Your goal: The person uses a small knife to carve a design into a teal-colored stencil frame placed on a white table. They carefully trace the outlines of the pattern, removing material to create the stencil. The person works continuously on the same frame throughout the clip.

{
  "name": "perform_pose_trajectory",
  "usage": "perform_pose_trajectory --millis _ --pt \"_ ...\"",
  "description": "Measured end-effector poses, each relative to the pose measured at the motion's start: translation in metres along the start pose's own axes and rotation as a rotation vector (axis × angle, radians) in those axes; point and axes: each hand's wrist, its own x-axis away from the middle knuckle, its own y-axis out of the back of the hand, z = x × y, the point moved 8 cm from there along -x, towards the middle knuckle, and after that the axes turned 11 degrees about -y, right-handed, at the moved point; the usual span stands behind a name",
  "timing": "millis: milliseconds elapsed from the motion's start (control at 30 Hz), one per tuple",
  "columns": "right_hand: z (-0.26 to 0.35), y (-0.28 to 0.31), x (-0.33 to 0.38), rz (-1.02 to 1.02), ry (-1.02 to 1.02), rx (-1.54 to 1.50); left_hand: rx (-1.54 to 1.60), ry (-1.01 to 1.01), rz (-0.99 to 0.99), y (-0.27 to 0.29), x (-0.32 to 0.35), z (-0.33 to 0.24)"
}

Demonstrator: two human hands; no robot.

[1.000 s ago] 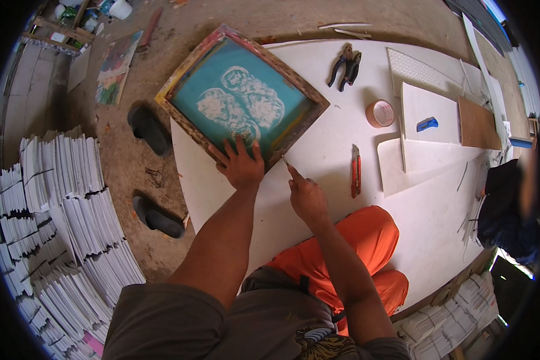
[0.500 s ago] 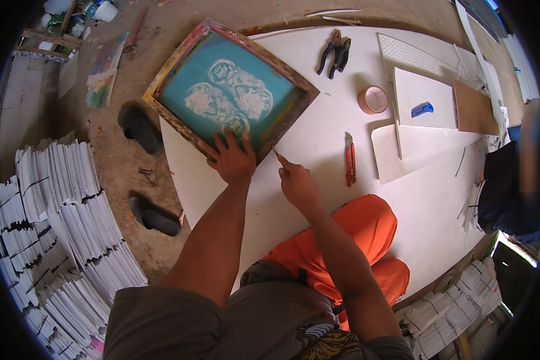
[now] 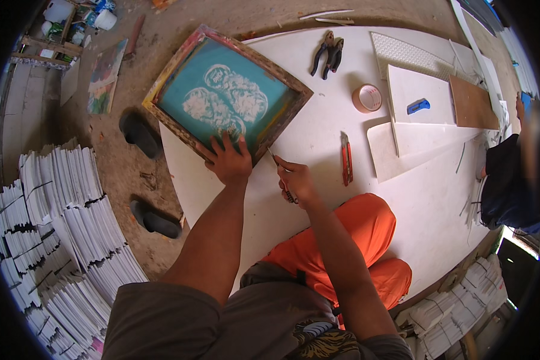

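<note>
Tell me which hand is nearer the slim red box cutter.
Right. The right hand is left of the red box cutter, apart from it; the left hand is farther left, on the wood-framed teal screen.

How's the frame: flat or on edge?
Flat: the frame lies with its teal face up, left hand spread over its near edge. Whether perfectly level: cannot tell.

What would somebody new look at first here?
Probably the framed blue-green picture, toward the upper left, with the left hand spread over its near edge. Next, the bright orange trousers, low and right of centre, and the red knife beyond them on the white board.
</note>
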Motion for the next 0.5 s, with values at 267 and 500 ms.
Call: perform_pose_trajectory --millis 267,500 --pt "-0.026 -0.009 -0.01 0.422 -0.239 -0.603 0.032 0.045 0.097 -0.001 -0.001 0.001" --pt "0.004 -0.009 0.016 -0.288 0.43 0.531 0.061 0.06 0.156 0.002 -0.001 0.001"
